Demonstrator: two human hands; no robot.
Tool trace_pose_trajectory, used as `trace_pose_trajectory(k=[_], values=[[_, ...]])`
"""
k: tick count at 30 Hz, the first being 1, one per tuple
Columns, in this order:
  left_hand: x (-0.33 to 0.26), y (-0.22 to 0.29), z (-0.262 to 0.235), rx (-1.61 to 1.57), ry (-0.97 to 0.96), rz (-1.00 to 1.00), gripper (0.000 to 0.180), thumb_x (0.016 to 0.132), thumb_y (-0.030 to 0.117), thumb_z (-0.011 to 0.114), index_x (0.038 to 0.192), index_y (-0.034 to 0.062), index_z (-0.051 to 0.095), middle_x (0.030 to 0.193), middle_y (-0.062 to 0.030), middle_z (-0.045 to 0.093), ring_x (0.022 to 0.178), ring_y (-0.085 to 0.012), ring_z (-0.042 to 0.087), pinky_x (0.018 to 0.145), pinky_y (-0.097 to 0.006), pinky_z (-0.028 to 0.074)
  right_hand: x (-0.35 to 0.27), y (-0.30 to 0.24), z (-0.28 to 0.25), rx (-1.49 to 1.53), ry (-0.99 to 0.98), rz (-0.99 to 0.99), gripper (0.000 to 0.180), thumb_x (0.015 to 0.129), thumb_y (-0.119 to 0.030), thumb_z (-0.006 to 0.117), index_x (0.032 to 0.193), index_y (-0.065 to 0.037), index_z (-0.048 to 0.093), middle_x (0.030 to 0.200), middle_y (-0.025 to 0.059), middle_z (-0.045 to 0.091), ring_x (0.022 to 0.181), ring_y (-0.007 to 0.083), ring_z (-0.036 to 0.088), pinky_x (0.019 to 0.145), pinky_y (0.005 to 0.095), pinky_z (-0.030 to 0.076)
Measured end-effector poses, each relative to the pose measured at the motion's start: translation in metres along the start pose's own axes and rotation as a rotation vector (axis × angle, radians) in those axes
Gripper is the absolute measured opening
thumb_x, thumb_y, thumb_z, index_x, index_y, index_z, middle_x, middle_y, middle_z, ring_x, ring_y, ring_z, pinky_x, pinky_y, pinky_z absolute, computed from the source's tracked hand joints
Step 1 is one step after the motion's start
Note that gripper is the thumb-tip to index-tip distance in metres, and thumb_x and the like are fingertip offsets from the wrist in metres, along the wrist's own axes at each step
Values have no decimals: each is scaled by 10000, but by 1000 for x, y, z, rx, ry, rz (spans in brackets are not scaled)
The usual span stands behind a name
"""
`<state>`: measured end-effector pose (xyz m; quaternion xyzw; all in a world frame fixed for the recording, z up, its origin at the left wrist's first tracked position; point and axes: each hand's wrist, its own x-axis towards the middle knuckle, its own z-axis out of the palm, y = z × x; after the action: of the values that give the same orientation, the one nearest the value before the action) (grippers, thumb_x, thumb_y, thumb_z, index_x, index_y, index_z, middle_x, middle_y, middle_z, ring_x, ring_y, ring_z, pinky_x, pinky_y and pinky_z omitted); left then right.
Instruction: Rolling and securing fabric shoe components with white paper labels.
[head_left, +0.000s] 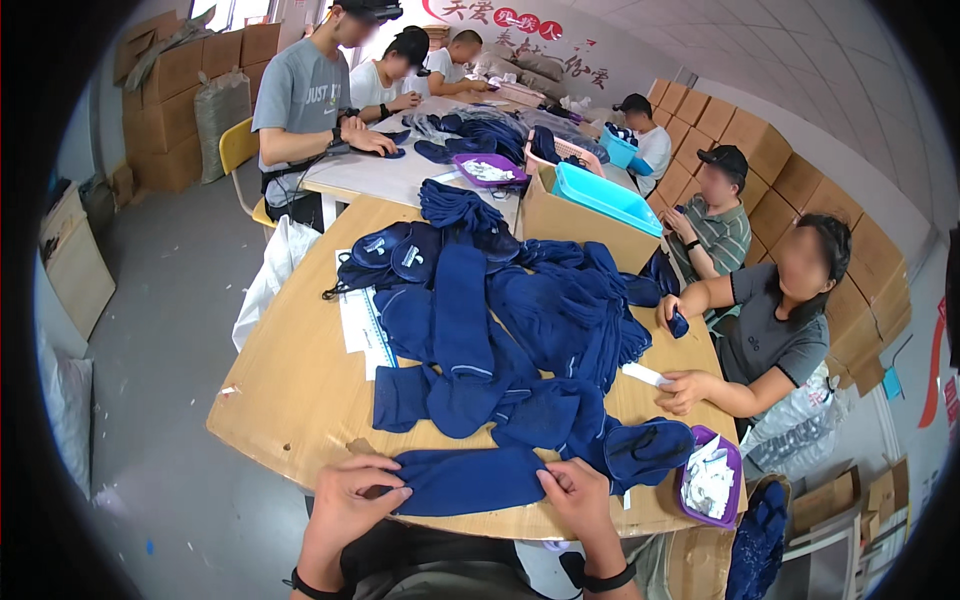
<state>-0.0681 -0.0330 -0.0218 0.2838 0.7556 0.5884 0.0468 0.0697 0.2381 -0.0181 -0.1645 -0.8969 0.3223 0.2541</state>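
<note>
A navy blue sock lies stretched flat along the near edge of the wooden table. My left hand pinches its left end between thumb and fingers. At the other end my right hand is closed on the sock's edge. Just beyond it is a heap of navy socks, some laid flat and some bunched. A navy slipper-like piece rests to the right of my right hand, partly against the socks.
A purple basket of white slips stands at the right table edge. Across the heap are a cardboard box with a blue tray. To the right a co-worker holds a white strip; other people work along the far tables.
</note>
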Motion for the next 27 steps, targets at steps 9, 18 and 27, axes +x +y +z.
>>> trace_pose_trajectory(k=[9, 18, 27], values=[[-3, 10, 6, 10, 136, -144, 99, 730, 2, 749, 787, -15, 669, 649, -71, 654, 545, -42, 513, 496, -186, 378, 0, 1, 2, 7, -1, 17, 139, 763, -97, 759, 848, -22, 679, 644, 73, 565, 491, 146, 517, 472, 262, 409], [-13, -12, 18, -12, 247, -15, 113, 761, -3, 734, 852, -10, 667, 684, -65, 661, 553, -76, 569, 530, -194, 441, 2, -1, 0, 72, 28, 64, 145, 790, -127, 743, 885, -34, 685, 690, 64, 577, 508, 144, 510, 497, 272, 420], [-6, -15, 33, 61, 324, 53, 298, 759, -45, 710, 1041, -5, 624, 607, -29, 589, 490, -46, 447, 470, -197, 356, 0, 8, -5, 91, 20, -8, 134, 793, -121, 746, 877, -38, 682, 673, 41, 564, 520, 118, 504, 495, 255, 404]])
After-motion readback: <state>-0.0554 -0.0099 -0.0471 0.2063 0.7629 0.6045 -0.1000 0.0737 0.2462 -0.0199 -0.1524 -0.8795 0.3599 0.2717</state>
